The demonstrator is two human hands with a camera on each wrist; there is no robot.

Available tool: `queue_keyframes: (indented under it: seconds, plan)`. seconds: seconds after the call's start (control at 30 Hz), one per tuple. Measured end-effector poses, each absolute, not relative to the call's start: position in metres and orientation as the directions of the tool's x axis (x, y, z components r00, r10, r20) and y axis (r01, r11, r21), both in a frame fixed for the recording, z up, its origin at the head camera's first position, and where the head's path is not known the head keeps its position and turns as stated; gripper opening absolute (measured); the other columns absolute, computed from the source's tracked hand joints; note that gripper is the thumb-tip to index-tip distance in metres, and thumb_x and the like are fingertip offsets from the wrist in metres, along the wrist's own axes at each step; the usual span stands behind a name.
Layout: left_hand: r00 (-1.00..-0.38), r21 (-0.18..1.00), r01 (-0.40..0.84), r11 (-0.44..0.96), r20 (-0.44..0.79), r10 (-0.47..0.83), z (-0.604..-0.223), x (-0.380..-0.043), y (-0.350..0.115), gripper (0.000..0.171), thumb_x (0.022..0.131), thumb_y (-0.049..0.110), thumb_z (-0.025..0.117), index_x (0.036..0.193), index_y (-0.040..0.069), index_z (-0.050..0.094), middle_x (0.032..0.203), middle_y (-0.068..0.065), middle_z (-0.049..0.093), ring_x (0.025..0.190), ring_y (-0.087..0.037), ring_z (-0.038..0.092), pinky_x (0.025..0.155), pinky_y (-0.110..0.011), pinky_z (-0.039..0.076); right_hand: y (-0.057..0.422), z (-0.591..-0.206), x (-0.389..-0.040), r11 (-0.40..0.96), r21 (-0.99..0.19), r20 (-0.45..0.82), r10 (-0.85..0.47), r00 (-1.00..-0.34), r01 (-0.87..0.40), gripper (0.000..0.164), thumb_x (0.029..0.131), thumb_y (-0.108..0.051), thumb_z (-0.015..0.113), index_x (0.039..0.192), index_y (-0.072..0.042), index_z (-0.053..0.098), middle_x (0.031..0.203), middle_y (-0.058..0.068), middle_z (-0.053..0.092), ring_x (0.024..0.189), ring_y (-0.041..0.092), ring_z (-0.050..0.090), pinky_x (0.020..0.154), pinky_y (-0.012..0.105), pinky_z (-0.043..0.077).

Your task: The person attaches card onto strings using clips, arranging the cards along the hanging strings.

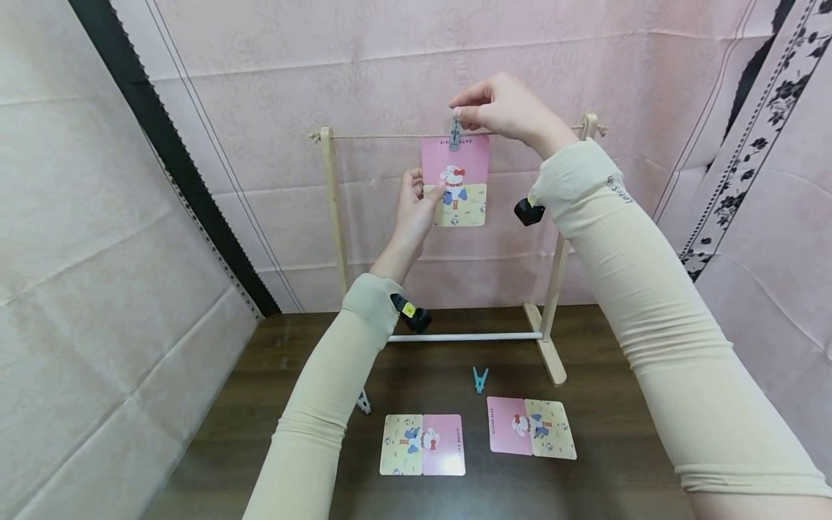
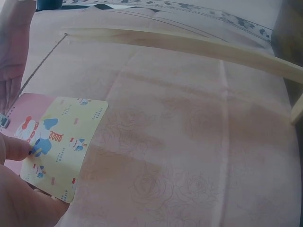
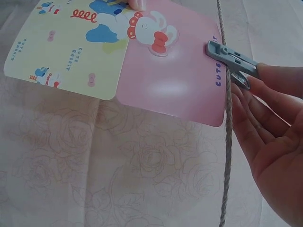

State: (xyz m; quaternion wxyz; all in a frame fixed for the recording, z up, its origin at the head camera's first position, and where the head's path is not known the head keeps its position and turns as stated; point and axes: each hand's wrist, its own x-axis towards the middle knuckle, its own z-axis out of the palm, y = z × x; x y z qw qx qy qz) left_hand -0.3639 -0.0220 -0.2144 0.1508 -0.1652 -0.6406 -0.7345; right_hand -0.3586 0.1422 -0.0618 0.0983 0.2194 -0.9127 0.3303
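Note:
A pink and pale-yellow card point(image 1: 471, 206) with a cartoon rabbit hangs upright in front of the rack, its pink top edge at the rope point(image 1: 383, 136). With the thumb on its printed face, my left hand point(image 1: 412, 213) pinches the card by its left side; the fingers behind it are partly hidden. At the top edge, my right hand point(image 1: 505, 110) pinches the handles of a grey-blue clothespin point(image 1: 455, 135). The right wrist view shows the clothespin point(image 3: 232, 59) straddling the rope, its front end over the card point(image 3: 170, 71) beside the printed lettering.
The wooden rack has a right post point(image 1: 554, 289) and a white lower bar point(image 1: 468, 336). Two similar cards, a left one point(image 1: 443, 444) and a right one point(image 1: 510, 426), lie on the dark table point(image 1: 416, 498). A blue clothespin point(image 1: 479, 380) and a pale clothespin point(image 1: 364, 401) lie nearby.

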Motion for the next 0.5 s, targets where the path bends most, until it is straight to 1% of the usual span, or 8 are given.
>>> queue_keyframes:
  seconds: [0.17,0.33,0.5]
  plan:
    - [-0.9,0.894,0.434,-0.114,0.437,-0.005,-0.2141,-0.3642,-0.0225,0.031,0.103,0.01,0.057,0.131,0.006,0.044,0.116,-0.013,0.064,0.099,-0.018,0.06,0.084,-0.028,0.049,0.1423,-0.0613,-0.359,0.673,-0.574,0.316,-0.343,-0.885,-0.466,0.046,0.103,-0.03,0.057,0.142,-0.006,0.057,0.13,0.012,0.065,0.108,0.013,0.062,0.1,0.03,0.049]
    - [-0.903,0.898,0.427,-0.106,0.43,0.0,-0.2143,-0.3646,-0.0233,0.033,0.103,0.01,0.057,0.134,0.004,0.046,0.117,-0.014,0.064,0.1,-0.018,0.061,0.085,-0.029,0.05,0.142,-0.0621,-0.3592,0.658,-0.592,0.313,-0.345,-0.885,-0.465,0.047,0.102,-0.029,0.058,0.143,-0.005,0.056,0.128,0.011,0.065,0.108,0.014,0.062,0.099,0.029,0.049]
    - [-0.909,0.906,0.413,-0.093,0.416,0.012,-0.2156,-0.3657,-0.0248,0.032,0.103,0.011,0.058,0.133,0.005,0.048,0.119,-0.013,0.065,0.103,-0.02,0.063,0.088,-0.03,0.052,0.1417,-0.0627,-0.3587,0.659,-0.595,0.314,-0.336,-0.888,-0.459,0.049,0.101,-0.031,0.058,0.143,-0.007,0.056,0.134,0.012,0.063,0.114,0.017,0.061,0.101,0.03,0.048]
